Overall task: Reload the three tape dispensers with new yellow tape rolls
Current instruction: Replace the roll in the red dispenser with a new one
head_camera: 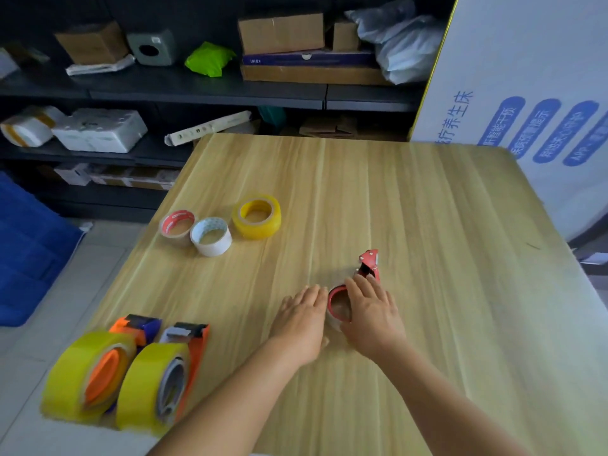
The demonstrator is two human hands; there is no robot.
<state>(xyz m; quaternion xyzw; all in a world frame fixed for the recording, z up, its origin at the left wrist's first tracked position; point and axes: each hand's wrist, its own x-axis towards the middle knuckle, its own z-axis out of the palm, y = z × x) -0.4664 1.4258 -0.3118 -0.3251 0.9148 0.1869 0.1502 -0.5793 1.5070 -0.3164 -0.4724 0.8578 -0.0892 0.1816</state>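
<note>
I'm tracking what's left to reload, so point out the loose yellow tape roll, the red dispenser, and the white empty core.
loose yellow tape roll [267, 222], head view, on its outer wall
red dispenser [371, 262], head view, on its cutter end
white empty core [215, 245], head view, on its outer wall

Your 1 view, a wide-angle camera on your head, looking forward and down across the desk [411, 209], your forearms entering from the bottom edge, close over the near desk, dark shelves [204, 90] beyond its far edge, edges bowed by the lens
</note>
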